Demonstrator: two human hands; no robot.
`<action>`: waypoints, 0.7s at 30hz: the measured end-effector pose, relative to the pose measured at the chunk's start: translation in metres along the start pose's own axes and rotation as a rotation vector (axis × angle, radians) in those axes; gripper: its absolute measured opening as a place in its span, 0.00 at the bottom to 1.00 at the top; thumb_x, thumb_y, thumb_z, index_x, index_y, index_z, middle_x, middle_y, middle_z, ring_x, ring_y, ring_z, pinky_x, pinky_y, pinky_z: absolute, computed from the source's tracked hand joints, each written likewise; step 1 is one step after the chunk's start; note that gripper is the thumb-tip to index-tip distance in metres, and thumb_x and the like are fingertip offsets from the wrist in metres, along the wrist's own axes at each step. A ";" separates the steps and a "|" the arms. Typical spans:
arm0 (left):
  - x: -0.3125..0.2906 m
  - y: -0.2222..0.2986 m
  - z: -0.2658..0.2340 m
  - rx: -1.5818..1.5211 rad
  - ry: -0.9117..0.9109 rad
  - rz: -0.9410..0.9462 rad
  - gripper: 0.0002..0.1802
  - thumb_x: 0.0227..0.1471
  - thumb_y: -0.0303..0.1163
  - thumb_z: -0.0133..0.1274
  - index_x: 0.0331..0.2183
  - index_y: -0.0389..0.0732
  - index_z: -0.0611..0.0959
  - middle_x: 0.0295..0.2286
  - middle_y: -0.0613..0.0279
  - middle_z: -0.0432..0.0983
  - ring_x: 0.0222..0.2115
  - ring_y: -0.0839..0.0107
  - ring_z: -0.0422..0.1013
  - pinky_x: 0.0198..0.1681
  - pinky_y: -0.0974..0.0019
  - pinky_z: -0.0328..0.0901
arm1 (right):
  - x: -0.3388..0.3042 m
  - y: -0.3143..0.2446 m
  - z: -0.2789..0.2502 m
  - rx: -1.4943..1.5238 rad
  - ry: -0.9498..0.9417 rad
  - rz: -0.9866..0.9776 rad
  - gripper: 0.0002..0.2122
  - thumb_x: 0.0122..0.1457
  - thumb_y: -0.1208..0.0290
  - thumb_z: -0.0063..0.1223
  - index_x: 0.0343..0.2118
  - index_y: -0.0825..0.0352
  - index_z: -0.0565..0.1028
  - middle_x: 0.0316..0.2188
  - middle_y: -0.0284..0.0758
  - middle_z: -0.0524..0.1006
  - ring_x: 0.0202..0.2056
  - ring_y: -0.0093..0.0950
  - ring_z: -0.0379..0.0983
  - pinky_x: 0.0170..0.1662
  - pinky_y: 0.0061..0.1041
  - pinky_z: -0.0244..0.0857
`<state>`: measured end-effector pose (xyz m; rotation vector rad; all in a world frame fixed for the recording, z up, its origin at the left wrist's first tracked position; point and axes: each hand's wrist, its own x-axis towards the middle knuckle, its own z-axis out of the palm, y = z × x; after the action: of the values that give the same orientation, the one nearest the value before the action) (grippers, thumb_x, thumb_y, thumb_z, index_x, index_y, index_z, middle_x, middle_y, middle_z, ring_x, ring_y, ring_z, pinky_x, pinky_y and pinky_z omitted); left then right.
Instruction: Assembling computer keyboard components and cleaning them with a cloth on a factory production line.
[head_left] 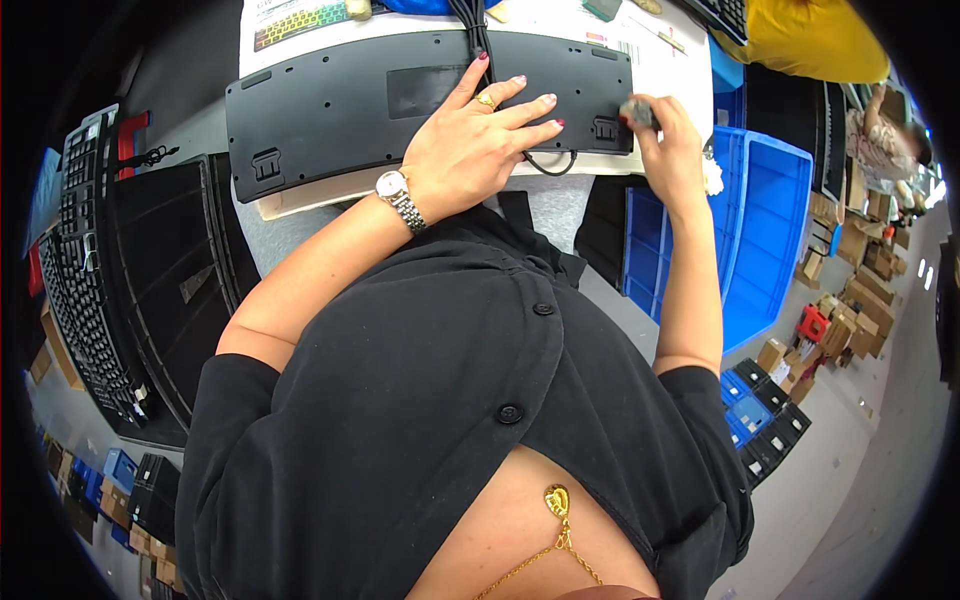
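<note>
A black keyboard (340, 135) lies with its underside up across a white box, its flip-out feet and a dark label panel showing. My left hand (482, 140) rests on it with the fingers spread, holding nothing. The bundled black cable (474, 28) runs beyond those fingertips, and a loop of cord (553, 168) shows at the keyboard's near edge. At the keyboard's right end, my right hand (672, 150) is closed on a small grey-green lump (638, 112), whose kind I cannot make out. The lump is slightly blurred and touches or nearly touches the keyboard's edge.
Blue crates (765, 235) stand at the right. On the left, several stacked keyboards (85, 270) sit beside a black crate (160, 290). A yellow-clad person (815, 40) is at the far right; another person (885, 150) is farther off. Cartons (870, 290) lie on the floor.
</note>
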<state>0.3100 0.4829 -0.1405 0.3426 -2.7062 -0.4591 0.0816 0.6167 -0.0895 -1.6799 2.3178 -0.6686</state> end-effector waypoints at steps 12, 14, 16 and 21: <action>0.001 -0.002 0.000 -0.014 0.003 0.024 0.26 0.47 0.31 0.59 0.50 0.57 0.82 0.55 0.81 0.72 0.58 0.71 0.63 0.71 0.50 0.41 | 0.041 0.002 0.011 -0.040 -0.026 -0.042 0.11 0.56 0.80 0.54 0.43 0.69 0.77 0.35 0.37 0.75 0.33 0.35 0.74 0.39 0.28 0.68; 0.000 -0.002 0.000 -0.014 0.002 0.012 0.26 0.47 0.31 0.59 0.50 0.57 0.82 0.55 0.81 0.72 0.58 0.71 0.63 0.71 0.50 0.41 | 0.044 0.003 0.012 -0.037 -0.030 -0.047 0.11 0.56 0.80 0.54 0.43 0.69 0.77 0.35 0.37 0.75 0.33 0.35 0.74 0.39 0.28 0.68; 0.001 -0.001 0.001 -0.020 0.004 0.004 0.26 0.46 0.31 0.59 0.50 0.57 0.82 0.55 0.81 0.72 0.58 0.70 0.63 0.71 0.50 0.41 | 0.045 0.005 0.009 -0.042 -0.027 -0.046 0.11 0.56 0.80 0.54 0.43 0.69 0.77 0.35 0.37 0.76 0.33 0.35 0.74 0.39 0.28 0.68; -0.001 -0.001 0.002 -0.013 0.008 -0.007 0.26 0.46 0.31 0.59 0.50 0.57 0.82 0.55 0.81 0.72 0.58 0.71 0.63 0.71 0.50 0.41 | -0.009 -0.008 -0.001 -0.054 -0.052 0.023 0.11 0.55 0.81 0.54 0.42 0.69 0.77 0.35 0.37 0.76 0.33 0.34 0.74 0.39 0.28 0.68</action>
<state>0.3108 0.4826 -0.1430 0.3495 -2.6936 -0.4764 0.0906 0.6232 -0.0855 -1.6703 2.3356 -0.5562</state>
